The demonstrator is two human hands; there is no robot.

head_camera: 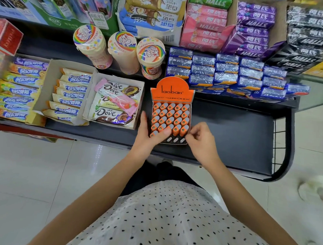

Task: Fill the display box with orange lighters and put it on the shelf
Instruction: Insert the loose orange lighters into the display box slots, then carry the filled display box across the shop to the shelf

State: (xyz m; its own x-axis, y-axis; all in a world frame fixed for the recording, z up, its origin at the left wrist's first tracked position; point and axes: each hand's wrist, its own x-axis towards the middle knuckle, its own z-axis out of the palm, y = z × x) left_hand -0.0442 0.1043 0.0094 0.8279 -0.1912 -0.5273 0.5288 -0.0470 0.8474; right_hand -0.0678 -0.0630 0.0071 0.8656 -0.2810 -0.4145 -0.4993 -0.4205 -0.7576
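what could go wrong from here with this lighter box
The display box sits near the front edge of the shelf, so a push from the left hand might slide it off. Two orange lighters stand proud of their neighbours; the right hand could knock them crooked.

Sweets aisle in a small shop, seen from above.
A dark shelf (230, 128) with a wire guard (279, 144) at its end stands over glossy pale floor tiles (27, 172); sweet boxes (206, 23) crowd the upper tier in even light.
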